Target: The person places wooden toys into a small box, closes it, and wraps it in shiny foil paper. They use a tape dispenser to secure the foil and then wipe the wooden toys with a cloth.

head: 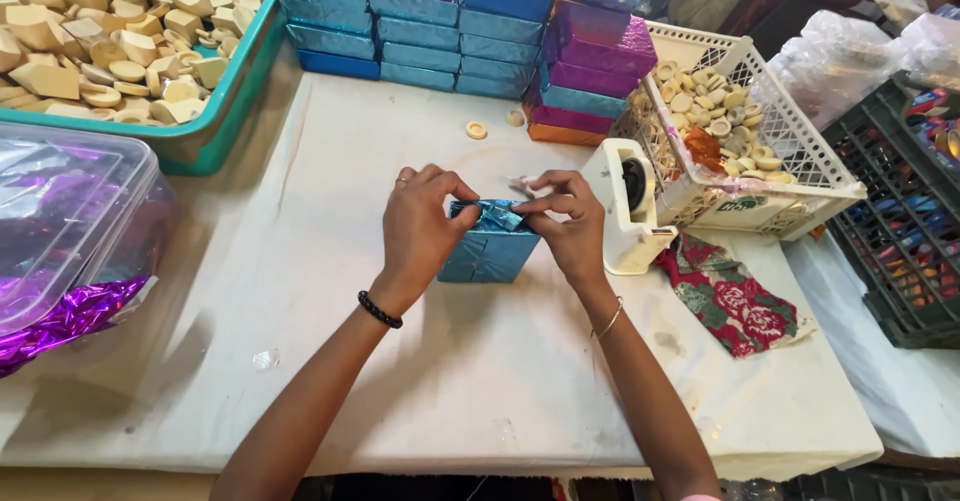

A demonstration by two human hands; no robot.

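A small box wrapped in shiny blue foil (490,249) stands on the white table (480,381) in front of me. My left hand (420,229) presses against the box's left side and top, with a ring on one finger and a black bead bracelet at the wrist. My right hand (568,226) holds down the folded foil flap at the top right of the box and pinches a small piece of clear tape. A thin bangle hangs on the right wrist.
A white tape dispenser (628,204) stands just right of my hands, with a floral cloth (728,296) beside it. Stacked blue and purple wrapped boxes (470,31) line the back. A white basket (800,176) holds wooden rings, a teal tray (215,126) wooden pieces, a clear tub (70,221) purple foil.
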